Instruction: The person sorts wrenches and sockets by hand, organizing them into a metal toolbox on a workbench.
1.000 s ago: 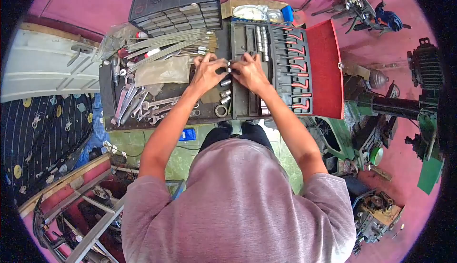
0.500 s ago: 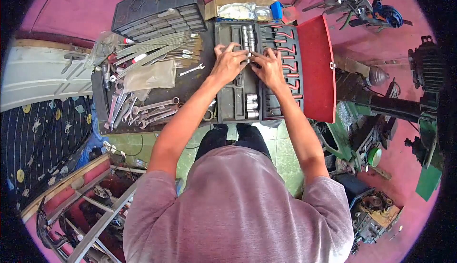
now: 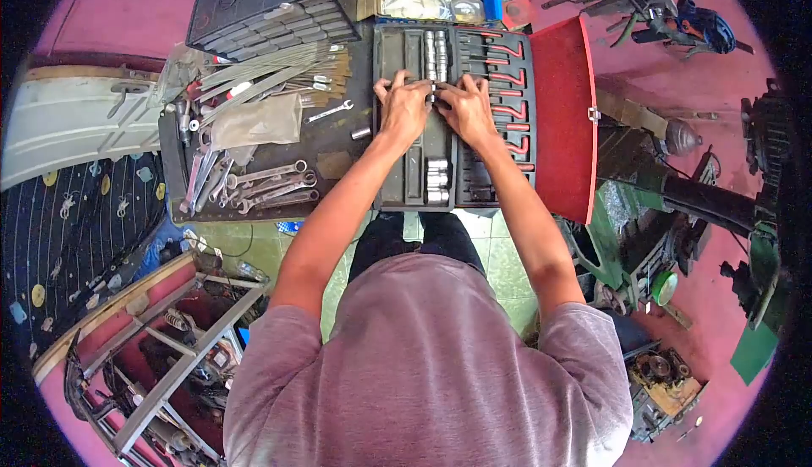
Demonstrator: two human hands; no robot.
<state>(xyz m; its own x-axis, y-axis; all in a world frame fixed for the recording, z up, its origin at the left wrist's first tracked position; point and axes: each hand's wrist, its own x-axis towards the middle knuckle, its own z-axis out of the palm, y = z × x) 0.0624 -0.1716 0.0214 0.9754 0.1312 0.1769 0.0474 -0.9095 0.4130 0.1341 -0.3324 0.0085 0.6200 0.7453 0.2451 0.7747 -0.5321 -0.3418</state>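
Observation:
My left hand (image 3: 406,112) and my right hand (image 3: 468,112) meet over the black tool tray (image 3: 414,137), fingers bent and fingertips nearly touching. Between the fingertips is a small shiny metal piece, apparently a socket (image 3: 433,88), partly hidden by them. Just beyond it, two columns of chrome sockets (image 3: 436,54) stand in the tray. More sockets (image 3: 437,181) lie in the tray's near end. To the right of my right hand, red-handled tools (image 3: 512,112) sit in a row of slots. A single loose socket (image 3: 361,134) lies on the table left of the tray.
Left of the tray are combination wrenches (image 3: 271,186), a single wrench (image 3: 330,111), a bundle of thin rods (image 3: 279,78) and a plastic bag (image 3: 258,124). A drawer cabinet (image 3: 279,10) stands behind. The red lid (image 3: 562,120) hangs open at right; a cardboard box (image 3: 368,2) sits at the back.
The view has shifted slightly. Both hands have come a little nearer to me along the tray, still together. The loose socket beside my left forearm has come into sight.

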